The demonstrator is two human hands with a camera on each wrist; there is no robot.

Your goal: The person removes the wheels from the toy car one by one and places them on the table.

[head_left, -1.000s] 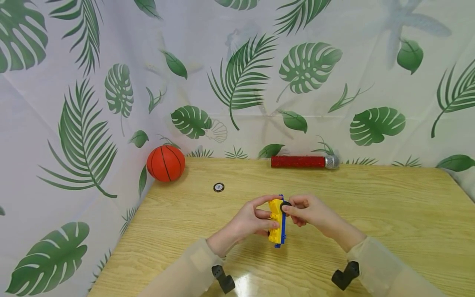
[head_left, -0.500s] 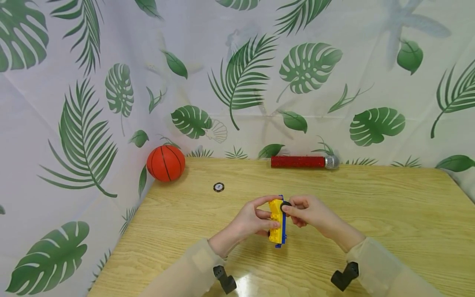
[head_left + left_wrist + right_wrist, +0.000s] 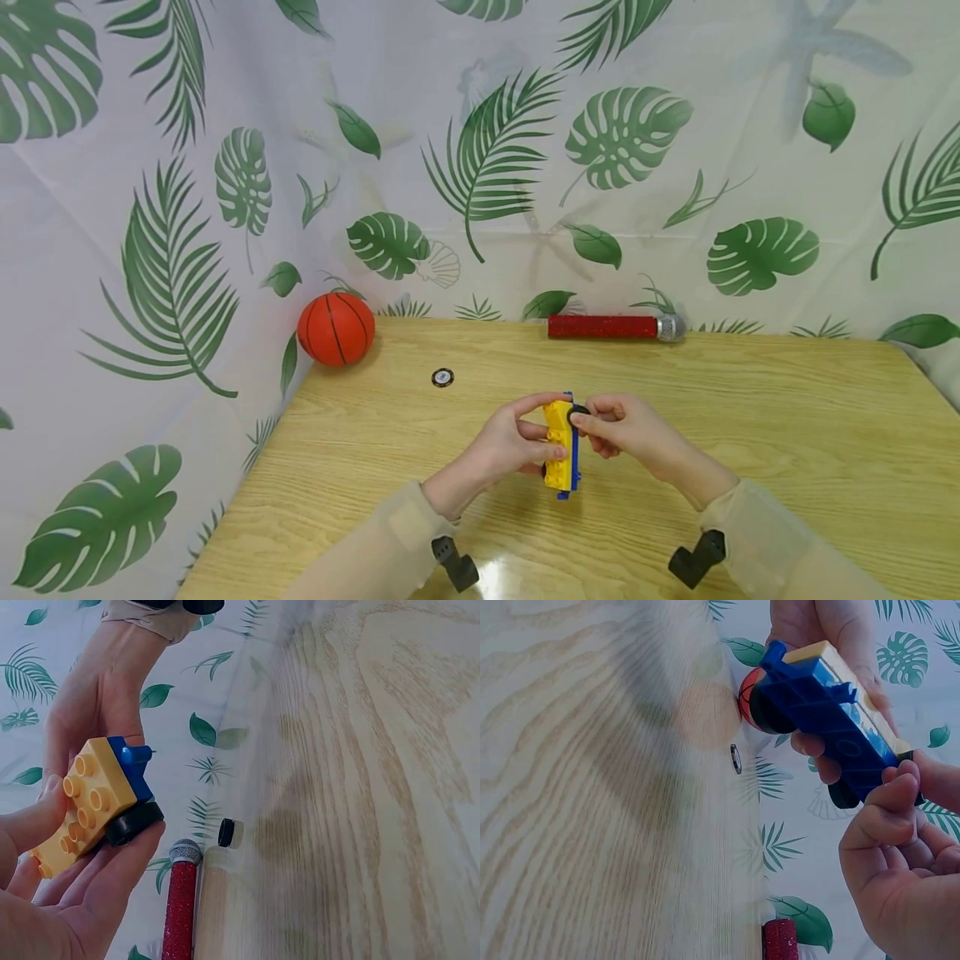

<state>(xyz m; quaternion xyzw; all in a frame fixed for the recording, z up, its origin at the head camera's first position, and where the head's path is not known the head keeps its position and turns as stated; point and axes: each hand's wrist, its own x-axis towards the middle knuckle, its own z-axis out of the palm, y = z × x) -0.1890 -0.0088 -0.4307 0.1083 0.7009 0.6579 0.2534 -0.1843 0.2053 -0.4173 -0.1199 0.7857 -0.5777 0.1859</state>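
A toy building-block car (image 3: 558, 468), yellow with studs above and blue below, is held on its side above the table. My left hand (image 3: 501, 446) grips its body, thumb on the studded yellow face and fingers around the other side. With thumb and fingertips, my right hand (image 3: 630, 429) pinches a black wheel (image 3: 576, 415) at the car's far end. The right wrist view shows the blue underside (image 3: 821, 716), with more black wheels (image 3: 844, 795) along its edges. Another black wheel (image 3: 135, 823) lies against the left hand's fingers in the left wrist view.
A poker chip (image 3: 442, 378) lies beyond the left hand on the wooden table (image 3: 375, 433). An orange toy basketball (image 3: 336, 329) sits at the back left corner. Along the back edge lies a red microphone (image 3: 607, 327), close to the leaf-patterned curtain (image 3: 510, 275).
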